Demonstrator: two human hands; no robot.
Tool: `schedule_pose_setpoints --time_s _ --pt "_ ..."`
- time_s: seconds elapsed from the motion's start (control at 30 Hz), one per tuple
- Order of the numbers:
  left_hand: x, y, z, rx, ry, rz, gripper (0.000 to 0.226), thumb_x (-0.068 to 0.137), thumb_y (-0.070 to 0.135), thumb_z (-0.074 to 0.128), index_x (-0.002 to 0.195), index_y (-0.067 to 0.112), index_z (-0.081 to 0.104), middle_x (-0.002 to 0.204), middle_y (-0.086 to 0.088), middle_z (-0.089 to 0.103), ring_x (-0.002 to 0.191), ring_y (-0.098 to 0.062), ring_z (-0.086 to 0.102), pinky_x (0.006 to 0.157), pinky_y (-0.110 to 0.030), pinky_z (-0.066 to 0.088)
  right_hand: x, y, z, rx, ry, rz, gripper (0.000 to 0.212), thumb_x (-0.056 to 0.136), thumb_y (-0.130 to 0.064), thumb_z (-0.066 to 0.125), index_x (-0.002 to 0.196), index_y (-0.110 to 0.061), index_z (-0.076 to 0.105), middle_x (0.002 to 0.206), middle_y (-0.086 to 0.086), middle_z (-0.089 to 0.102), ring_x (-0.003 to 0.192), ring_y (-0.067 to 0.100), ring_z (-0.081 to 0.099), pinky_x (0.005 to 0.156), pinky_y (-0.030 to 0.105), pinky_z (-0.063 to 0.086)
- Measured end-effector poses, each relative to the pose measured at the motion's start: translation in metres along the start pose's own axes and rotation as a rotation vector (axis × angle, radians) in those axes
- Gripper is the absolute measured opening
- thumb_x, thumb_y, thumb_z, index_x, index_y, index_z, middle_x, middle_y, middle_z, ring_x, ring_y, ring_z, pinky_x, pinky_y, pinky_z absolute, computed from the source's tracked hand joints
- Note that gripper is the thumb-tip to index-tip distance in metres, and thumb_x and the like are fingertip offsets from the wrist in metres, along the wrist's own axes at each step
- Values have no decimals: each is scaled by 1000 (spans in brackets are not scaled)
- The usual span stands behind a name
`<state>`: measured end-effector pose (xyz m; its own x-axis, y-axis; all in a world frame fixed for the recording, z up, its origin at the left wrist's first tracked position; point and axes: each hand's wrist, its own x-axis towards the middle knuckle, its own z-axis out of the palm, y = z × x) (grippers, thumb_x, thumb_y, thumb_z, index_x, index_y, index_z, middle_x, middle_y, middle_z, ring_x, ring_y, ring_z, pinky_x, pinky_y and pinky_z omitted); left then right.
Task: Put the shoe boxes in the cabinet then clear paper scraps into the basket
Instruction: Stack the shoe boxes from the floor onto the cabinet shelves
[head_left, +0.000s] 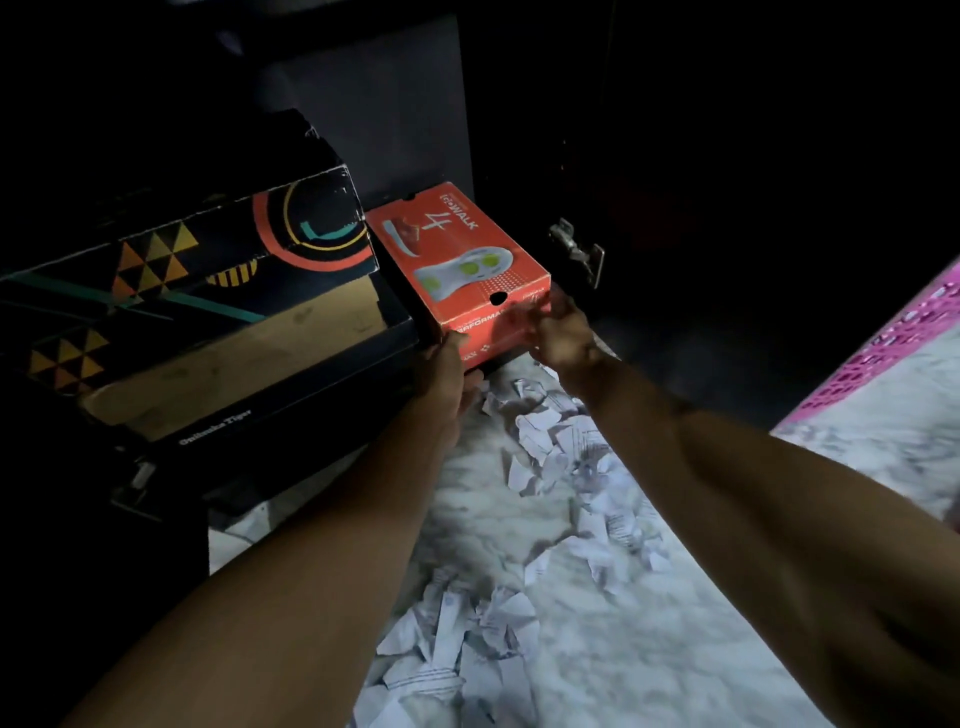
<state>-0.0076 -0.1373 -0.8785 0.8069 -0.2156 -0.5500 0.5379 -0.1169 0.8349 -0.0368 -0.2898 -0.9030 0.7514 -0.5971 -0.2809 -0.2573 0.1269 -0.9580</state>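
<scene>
An orange-red shoe box (457, 249) sits at the dark cabinet's (395, 119) open mouth, its near end toward me. My left hand (448, 370) grips the box's near left bottom corner. On the near right end rests my right hand (560, 332), fingers pressed against the box. A black shoe box with orange triangles and rings (171, 291) lies just left of it, touching, its lid partly raised. White paper scraps (540, 441) litter the pale marble floor below my arms. A pink perforated basket (893, 338) stands at the right edge.
The cabinet's open door with a metal hinge (576, 249) stands right of the orange box. More scraps (457, 639) are piled near the bottom centre. Dark furniture fills the lower left. The scene is dim.
</scene>
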Motion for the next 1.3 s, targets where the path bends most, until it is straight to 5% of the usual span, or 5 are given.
schedule_pose_setpoints --time_s 0.13,0.47,0.77,1.03,1.3 --pt "-17 -12 3 179 45 121 17 99 24 57 109 12 64 86 -8 67 61 -13 58 41 -14 39 -34 14 -19 9 12 -43 6 94 -23 59 92 -28 56 90 0 71 79 12 64 77 28 52" --pt "-102 -74 80 477 -375 138 14 101 5 53 98 7 67 80 -7 63 69 -19 61 41 -10 45 -213 60 -153 -318 232 -130 12 94 -9 66 102 -15 74 97 -11 73 74 -4 65 72 11 49" --pt "-198 -171 207 668 -767 116 16 94 20 60 105 18 71 96 -5 71 82 -20 69 79 -36 53 -329 103 -347 -438 1040 65 48 83 -38 59 124 -15 67 119 10 65 115 32 60 102 43 50" --pt "-234 -251 264 766 -888 -20 72 81 59 62 141 22 52 134 -1 63 123 -28 62 109 -47 49 -330 192 -384 -149 902 429 82 68 -48 63 142 -15 50 127 11 71 112 36 69 99 52 57" --pt "-207 -264 237 660 -715 90 61 61 92 60 105 50 53 121 5 49 109 -22 64 98 -53 53 -363 177 -334 -139 874 369 43 81 -38 84 110 -15 61 106 0 71 100 23 69 80 36 55"
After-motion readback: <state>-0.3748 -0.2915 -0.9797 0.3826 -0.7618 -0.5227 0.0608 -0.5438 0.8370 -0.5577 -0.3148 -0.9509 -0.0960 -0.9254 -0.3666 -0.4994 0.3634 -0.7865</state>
